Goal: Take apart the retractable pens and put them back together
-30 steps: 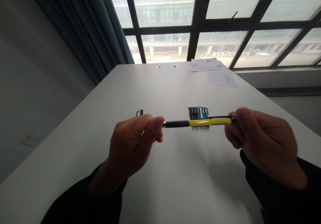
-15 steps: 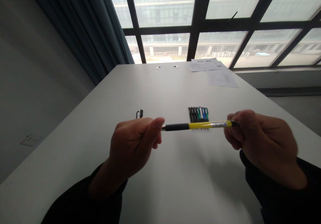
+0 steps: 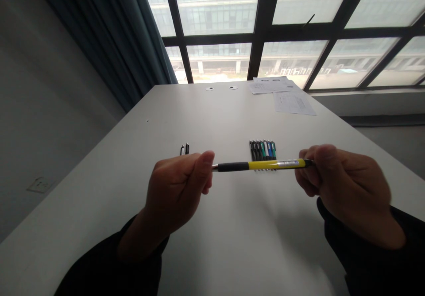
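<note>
A yellow pen (image 3: 262, 165) with a black grip and a silver label is held level above the table, stretched between my two hands. My left hand (image 3: 181, 185) is closed, its thumb and fingers pinching the metal tip end. At the black top end, my right hand (image 3: 341, 185) is closed on the pen too. Behind the pen lies a row of several pens (image 3: 262, 150), black, green, white and blue, side by side. Two more pens (image 3: 185, 149) lie past my left hand, which hides their lower parts.
The white table (image 3: 212, 119) reaches back to the window (image 3: 215, 61). Printed papers (image 3: 294, 102) lie at its far right corner, and two round hole covers (image 3: 233, 87) sit near the far edge. A dark curtain (image 3: 122, 35) hangs at the left.
The yellow pen has turned slightly about its length, so its label looks different. Both hands have shifted very slightly, still holding its ends.
</note>
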A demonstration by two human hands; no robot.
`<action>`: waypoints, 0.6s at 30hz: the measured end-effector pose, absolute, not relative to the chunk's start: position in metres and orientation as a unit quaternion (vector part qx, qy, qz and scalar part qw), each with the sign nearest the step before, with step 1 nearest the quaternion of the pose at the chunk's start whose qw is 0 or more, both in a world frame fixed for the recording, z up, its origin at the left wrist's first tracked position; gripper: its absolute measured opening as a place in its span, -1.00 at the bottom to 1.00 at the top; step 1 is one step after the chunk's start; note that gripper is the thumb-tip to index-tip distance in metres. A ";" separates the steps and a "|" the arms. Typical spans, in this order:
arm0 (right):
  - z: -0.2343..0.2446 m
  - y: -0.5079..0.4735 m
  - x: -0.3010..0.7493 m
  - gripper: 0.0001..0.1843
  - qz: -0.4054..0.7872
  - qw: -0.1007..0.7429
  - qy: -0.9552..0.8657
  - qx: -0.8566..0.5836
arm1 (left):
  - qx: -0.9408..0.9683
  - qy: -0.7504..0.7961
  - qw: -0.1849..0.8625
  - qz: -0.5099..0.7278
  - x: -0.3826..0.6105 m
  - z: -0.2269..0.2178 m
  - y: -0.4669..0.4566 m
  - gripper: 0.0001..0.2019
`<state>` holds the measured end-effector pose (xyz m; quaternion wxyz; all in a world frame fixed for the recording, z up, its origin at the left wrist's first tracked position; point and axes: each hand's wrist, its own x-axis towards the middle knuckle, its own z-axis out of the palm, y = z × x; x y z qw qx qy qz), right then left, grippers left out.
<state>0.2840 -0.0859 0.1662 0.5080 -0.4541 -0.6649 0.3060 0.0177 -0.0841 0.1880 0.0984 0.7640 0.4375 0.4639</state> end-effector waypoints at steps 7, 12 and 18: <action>0.165 -0.086 0.282 -0.52 0.337 0.526 -0.628 -0.465 | 0.751 0.454 0.114 0.466 0.018 0.189 -0.082 -0.56; 0.170 -0.086 0.280 -0.56 0.333 0.518 -0.640 -0.460 | 0.710 0.479 0.148 0.494 0.020 0.186 -0.082 -0.67; 0.173 -0.088 0.278 -0.70 0.339 0.471 -0.683 -0.445 | 0.627 0.494 0.255 0.545 0.020 0.182 -0.083 -0.75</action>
